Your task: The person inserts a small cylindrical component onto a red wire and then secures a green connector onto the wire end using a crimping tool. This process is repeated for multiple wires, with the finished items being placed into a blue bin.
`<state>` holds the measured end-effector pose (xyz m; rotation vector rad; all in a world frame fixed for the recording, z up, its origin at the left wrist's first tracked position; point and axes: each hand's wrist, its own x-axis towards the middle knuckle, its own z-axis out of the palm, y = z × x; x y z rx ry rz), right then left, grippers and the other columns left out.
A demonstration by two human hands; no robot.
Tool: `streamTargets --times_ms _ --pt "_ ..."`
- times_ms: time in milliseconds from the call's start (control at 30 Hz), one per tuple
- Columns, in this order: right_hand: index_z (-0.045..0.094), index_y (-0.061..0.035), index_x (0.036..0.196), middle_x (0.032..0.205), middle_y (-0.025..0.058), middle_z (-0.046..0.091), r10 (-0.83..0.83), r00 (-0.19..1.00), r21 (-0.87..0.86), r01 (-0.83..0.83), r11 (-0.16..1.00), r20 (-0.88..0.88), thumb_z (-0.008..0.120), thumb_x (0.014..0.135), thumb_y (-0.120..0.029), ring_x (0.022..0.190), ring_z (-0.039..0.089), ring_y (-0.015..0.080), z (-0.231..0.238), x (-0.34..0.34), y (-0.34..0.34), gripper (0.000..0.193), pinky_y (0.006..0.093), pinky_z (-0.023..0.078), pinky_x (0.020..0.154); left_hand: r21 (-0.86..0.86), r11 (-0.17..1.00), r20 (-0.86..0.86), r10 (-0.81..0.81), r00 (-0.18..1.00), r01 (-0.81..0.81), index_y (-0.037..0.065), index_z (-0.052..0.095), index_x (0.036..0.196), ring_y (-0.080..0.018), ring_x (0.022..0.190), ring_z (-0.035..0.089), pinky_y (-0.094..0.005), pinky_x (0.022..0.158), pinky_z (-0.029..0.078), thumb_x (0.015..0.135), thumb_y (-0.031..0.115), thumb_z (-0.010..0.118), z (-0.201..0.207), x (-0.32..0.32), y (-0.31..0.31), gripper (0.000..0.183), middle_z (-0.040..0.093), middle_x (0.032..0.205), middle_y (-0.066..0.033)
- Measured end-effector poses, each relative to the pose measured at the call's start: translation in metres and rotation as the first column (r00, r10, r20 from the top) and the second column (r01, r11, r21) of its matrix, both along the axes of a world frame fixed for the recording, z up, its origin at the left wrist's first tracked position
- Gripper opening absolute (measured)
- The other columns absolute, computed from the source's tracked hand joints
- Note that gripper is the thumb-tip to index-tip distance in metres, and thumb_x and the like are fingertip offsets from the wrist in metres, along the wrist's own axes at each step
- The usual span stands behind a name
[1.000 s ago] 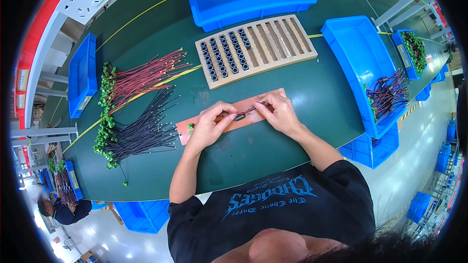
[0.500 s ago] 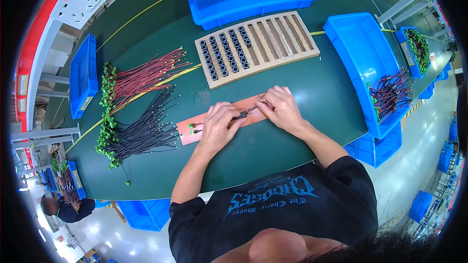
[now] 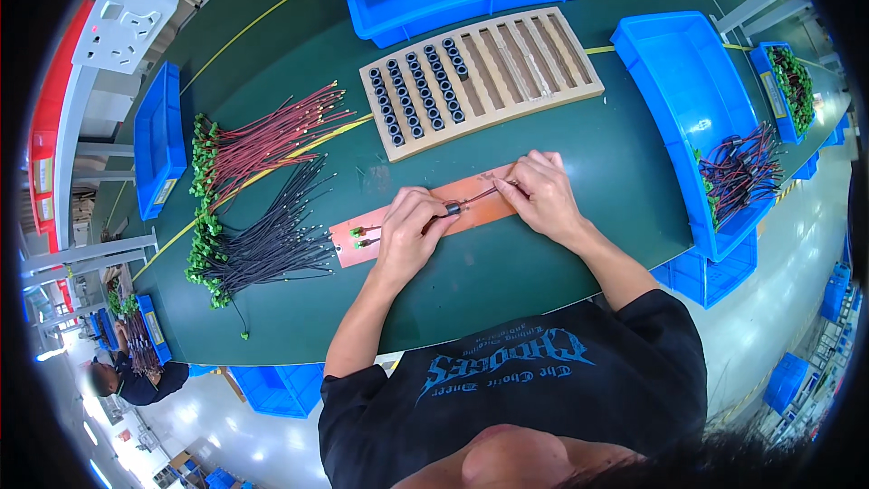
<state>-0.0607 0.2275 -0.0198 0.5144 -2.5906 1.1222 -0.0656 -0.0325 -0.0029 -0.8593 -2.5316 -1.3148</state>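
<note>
Well, beyond our left hand point(image 3: 407, 234) we had red wires point(image 3: 276, 131) and black wires point(image 3: 276, 240) with green ends. That hand pinched a black tube point(image 3: 453, 208) over an orange strip point(image 3: 491, 211). Ahead of our hands stood a wooden rack point(image 3: 498, 118). Thin dark wires point(image 3: 480, 195) ran from the tube to our right hand point(image 3: 546, 195), clamped on them. Farther right, we had a blue bin point(image 3: 688, 91).

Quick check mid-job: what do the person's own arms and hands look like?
The left hand and right hand are bare, with no gloves visible. The forearms are uncovered too, with no watch visible. Short black sleeves belong to a black T-shirt with blue lettering across the chest.
</note>
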Motion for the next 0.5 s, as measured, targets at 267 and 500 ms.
streamTargets --times_ms 267,500 --pt "0.061 -0.0076 0.076 0.072 0.0041 0.058 -0.015 0.998 -0.007 0.016 1.0 0.068 0.075 0.092 -0.017 0.077 0.054 0.0245 0.006 0.001 0.006 0.023 0.0388 0.038 0.076 0.025 0.999 0.135 0.031 0.99 -0.035 0.001 0.064 0.105 -0.0313 0.09 0.065 -0.0419 0.074 0.055 0.078 0.002 0.085 0.001 0.003 0.005 0.034 0.068 0.095 -0.0129" --pt "0.061 -0.0076 0.076 0.073 0.0044 0.059 0.002 0.996 -0.017 -0.001 1.0 0.094 0.076 0.092 -0.017 0.074 0.052 0.0243 0.009 0.0 0.013 0.024 0.0383 0.037 0.073 -0.043 0.998 0.025 -0.038 0.999 0.039 0.002 0.058 0.117 -0.0301 0.089 0.068 -0.0369 0.074 0.06 0.08 -0.002 0.084 -0.007 -0.003 0.005 0.045 0.067 0.099 -0.0153"
